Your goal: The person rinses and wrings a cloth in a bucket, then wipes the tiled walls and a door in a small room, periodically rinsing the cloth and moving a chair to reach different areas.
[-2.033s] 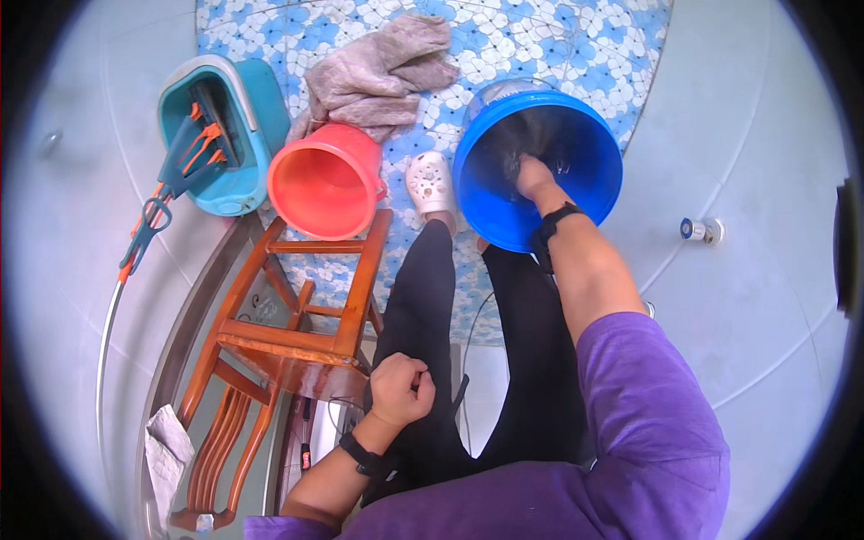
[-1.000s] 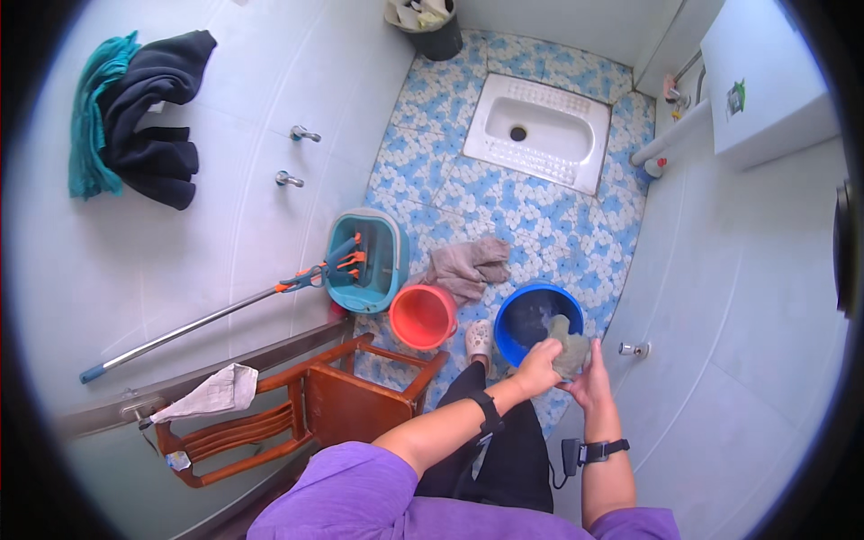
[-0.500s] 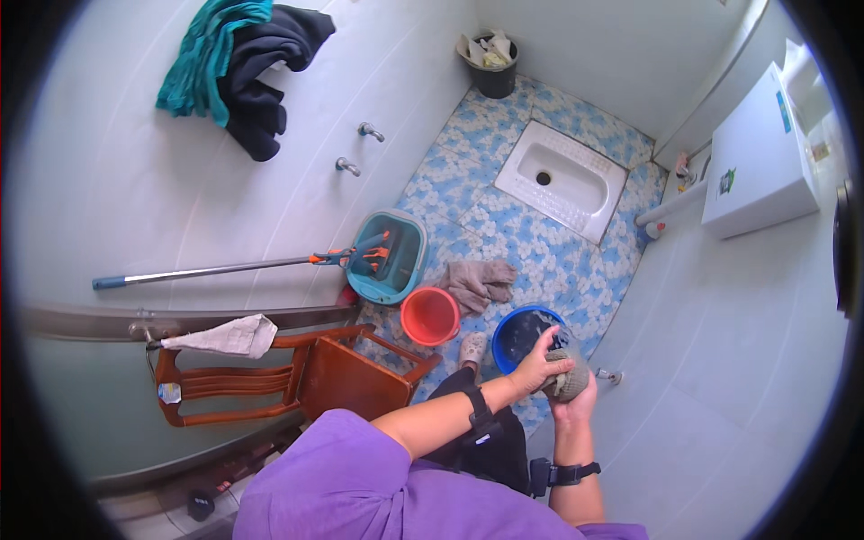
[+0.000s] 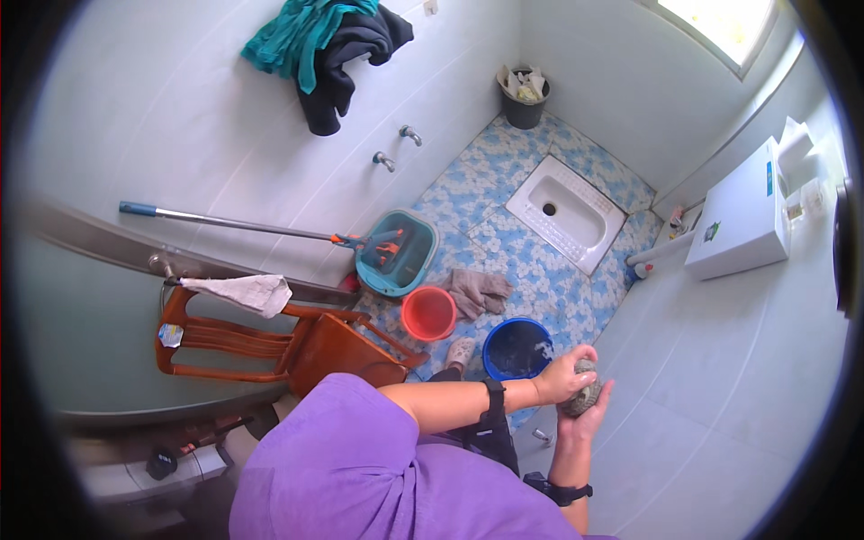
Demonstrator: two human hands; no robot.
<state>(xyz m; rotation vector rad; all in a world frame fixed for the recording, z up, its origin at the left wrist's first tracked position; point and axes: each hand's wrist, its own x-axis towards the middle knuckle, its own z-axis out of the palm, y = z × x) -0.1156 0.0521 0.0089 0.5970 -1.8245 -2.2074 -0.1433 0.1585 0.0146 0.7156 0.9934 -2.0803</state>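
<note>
In front of me, over by the right wall, both hands hold one bunched grey-green cloth [image 4: 585,396] with a coarse, knit-like texture. My left hand [image 4: 560,380] wraps over it from the left and above. From below and the right, my right hand [image 4: 587,423] cups it with a thumb raised beside it. The cloth is partly hidden by my fingers. Just left of my hands stands a round blue basin [image 4: 488,360], with dark contents and some whitish suds in it; whether they are water or fabric I cannot tell.
A red bucket [image 4: 428,314], a crumpled grey-brown cloth [image 4: 480,293] and a teal mop bucket [image 4: 423,261] with a mop [image 4: 261,225] lie left of the basin. A wooden chair [image 4: 333,355] stands left, a squat toilet [image 4: 567,213] farther off. A tap [image 4: 542,436] juts out by my right forearm.
My hands have carried the cloth to the right and lower, away from above the basin's edge. My grip around it is tighter and the cloth looks more compact. The view has shifted.
</note>
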